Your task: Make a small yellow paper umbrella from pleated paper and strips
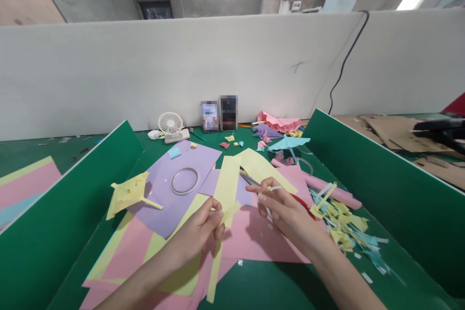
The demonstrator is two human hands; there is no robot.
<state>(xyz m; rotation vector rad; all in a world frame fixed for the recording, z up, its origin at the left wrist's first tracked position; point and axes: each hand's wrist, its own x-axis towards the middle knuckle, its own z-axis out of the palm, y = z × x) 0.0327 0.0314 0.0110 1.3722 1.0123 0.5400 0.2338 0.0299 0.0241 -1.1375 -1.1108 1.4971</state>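
Green panels bounded sideways room on the table.
I saw the left hand pinching a yellow strip above pink paper, the right hand bent over red-handled scissors, grip unclear to me; table showed between them.

Sheets are spread over the middle of the desk, tape on them behind the left hand, umbrella further left. Scissors are at the right hand, in it or under it, hard to tell. Scraps right of that. Way back by the wall: fan, then phones to its right.
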